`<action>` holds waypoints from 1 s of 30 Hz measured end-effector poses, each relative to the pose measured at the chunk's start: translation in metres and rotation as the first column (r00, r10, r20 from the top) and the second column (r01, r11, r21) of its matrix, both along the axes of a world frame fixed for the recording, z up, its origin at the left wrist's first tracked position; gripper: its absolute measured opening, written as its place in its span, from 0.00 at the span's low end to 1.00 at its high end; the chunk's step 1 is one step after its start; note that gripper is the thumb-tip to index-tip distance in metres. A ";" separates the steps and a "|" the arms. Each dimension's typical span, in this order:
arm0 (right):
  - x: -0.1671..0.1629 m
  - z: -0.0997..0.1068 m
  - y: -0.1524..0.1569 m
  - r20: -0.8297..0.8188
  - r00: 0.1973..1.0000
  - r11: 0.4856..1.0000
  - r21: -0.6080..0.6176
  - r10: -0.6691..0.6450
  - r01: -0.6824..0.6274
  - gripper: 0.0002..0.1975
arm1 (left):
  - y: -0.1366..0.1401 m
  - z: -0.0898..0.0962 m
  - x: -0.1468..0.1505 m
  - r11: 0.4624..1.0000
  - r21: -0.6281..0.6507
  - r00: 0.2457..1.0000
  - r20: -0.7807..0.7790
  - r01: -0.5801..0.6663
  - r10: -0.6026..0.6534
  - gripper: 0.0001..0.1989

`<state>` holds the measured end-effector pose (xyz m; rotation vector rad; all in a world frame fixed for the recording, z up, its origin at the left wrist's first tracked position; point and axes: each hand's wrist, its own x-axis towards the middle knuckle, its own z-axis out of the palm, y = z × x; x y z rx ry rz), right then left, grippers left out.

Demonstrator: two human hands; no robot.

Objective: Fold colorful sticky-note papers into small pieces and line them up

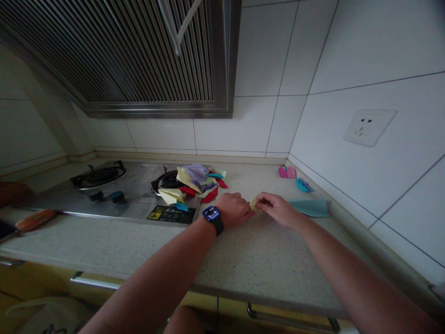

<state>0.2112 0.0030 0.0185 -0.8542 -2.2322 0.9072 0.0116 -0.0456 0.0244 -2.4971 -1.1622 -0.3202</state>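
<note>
A small piece of pale yellow paper (253, 203) is between my two hands, just above or on the counter. My right hand (273, 208) pinches its right side between thumb and fingers. My left hand (233, 209), with a dark watch (212, 215) on the wrist, is closed at the paper's left edge; its fingers partly hide the sheet. To the left lies a heap of folded coloured paper (198, 178) in yellow, purple, red and blue, partly over a burner. Beyond my right wrist a teal paper sheet (311, 208) rests flat.
Pink folded paper (287, 171) and a blue folded paper piece (303, 184) sit in the back right corner by the tiled wall. A gas stove (135, 199) occupies the left, beneath a range hood (149, 60). An orange-brown object (36, 220) lies at far left.
</note>
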 end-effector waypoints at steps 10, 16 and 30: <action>0.001 0.000 0.003 -0.051 0.996 0.997 0.029 -0.068 0.069 0.11 | 0.001 0.001 -0.003 1.000 0.017 0.999 0.032 0.012 -0.013 0.22; 0.004 -0.002 0.004 -0.008 0.993 0.988 0.107 -0.114 0.114 0.11 | -0.002 0.005 -0.005 1.000 0.016 0.999 0.046 0.003 -0.004 0.23; 0.005 -0.005 0.003 0.223 0.972 0.932 0.362 -0.079 -0.007 0.05 | -0.002 0.009 -0.005 0.999 0.037 0.997 0.077 -0.008 0.006 0.12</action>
